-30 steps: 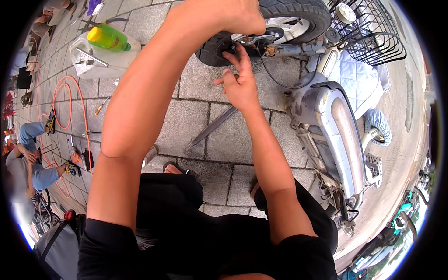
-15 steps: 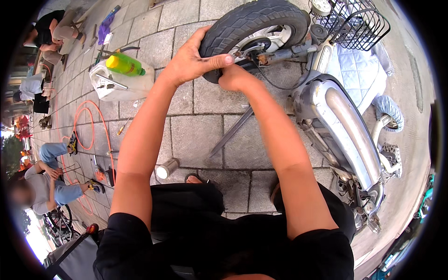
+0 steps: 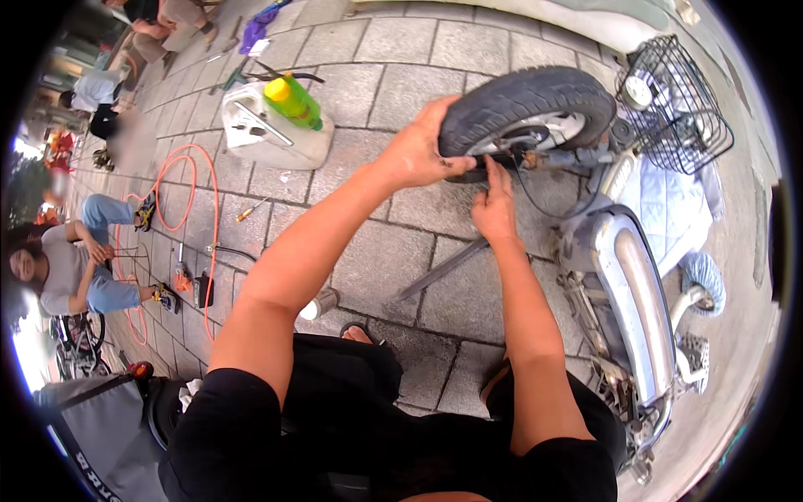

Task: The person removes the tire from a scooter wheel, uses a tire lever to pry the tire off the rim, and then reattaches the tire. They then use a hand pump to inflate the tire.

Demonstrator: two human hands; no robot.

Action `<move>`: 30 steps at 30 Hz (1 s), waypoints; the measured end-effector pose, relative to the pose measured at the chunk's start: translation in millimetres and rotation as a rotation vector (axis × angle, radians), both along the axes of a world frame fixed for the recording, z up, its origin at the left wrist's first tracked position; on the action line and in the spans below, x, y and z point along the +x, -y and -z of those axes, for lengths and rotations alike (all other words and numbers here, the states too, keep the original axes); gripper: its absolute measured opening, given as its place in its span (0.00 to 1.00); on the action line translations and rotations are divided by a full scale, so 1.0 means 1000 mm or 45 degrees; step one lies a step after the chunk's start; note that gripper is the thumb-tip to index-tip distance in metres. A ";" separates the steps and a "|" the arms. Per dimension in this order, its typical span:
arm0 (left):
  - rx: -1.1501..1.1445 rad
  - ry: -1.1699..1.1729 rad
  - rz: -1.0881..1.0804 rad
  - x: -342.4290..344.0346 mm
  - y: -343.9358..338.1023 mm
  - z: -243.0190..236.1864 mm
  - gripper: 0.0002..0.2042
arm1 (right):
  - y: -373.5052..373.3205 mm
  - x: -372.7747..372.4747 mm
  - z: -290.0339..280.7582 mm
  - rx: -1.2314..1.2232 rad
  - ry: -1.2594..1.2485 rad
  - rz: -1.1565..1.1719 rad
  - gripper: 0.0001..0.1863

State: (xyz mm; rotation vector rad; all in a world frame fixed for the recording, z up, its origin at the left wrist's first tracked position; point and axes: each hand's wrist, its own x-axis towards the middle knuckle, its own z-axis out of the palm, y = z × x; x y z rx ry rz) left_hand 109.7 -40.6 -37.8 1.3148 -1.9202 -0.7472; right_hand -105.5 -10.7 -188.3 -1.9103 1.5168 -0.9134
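A scooter wheel with a black treaded tyre [image 3: 523, 102] and light rim is attached to a scooter [image 3: 637, 293] lying on its side. My left hand [image 3: 416, 152] is closed round the tyre's left side, its fingers behind the tread and its thumb along the near edge. Dark smudges mark that hand. Below the wheel, my right hand [image 3: 497, 207] has its fingers stretched up to the tyre's near edge; its fingertips are partly hidden there. A dark cable [image 3: 535, 203] loops down from the hub, to the right of this hand.
A flat dark strip [image 3: 443, 269] lies on the paving below my right hand, with a metal can [image 3: 321, 304] nearer. Left stands a translucent jug [image 3: 293, 151] with a green bottle [image 3: 294, 105]. An orange hose [image 3: 216, 226] coils near a seated person [image 3: 71, 268]. A wire basket [image 3: 677, 105] is far right.
My right hand has gone from curled fingers at the rim to stretched fingers lower on the near edge. My left hand still grips the tyre. The view has shifted, so the scene sits lower and further right.
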 end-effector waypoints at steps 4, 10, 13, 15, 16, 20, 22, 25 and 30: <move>0.073 0.049 -0.023 -0.002 -0.009 -0.020 0.50 | 0.017 -0.009 -0.009 -0.158 -0.311 -0.116 0.38; 0.072 0.031 -0.016 -0.005 -0.012 -0.029 0.46 | 0.048 -0.007 -0.034 0.153 -0.651 -0.390 0.27; 0.041 0.030 -0.060 -0.010 -0.012 -0.021 0.47 | 0.060 0.007 -0.036 0.235 -0.846 -0.436 0.24; 0.018 0.007 -0.046 -0.012 -0.010 -0.012 0.47 | 0.064 0.013 -0.031 0.220 -0.951 -0.438 0.23; -0.034 -0.013 -0.060 -0.012 -0.008 -0.008 0.47 | 0.065 0.014 -0.027 0.198 -0.952 -0.418 0.24; -0.020 -0.112 -0.111 -0.016 -0.007 0.008 0.46 | 0.063 0.001 -0.012 0.094 -0.679 -0.330 0.25; -0.076 -0.179 -0.210 -0.023 -0.012 0.008 0.47 | 0.057 -0.012 -0.009 0.207 0.184 -0.553 0.26; -0.069 -0.132 -0.241 -0.023 -0.016 0.005 0.48 | 0.029 -0.019 -0.006 0.025 0.018 -0.179 0.29; 0.027 0.068 -0.465 -0.019 -0.036 -0.004 0.46 | -0.011 -0.005 0.000 -0.229 -0.388 0.094 0.42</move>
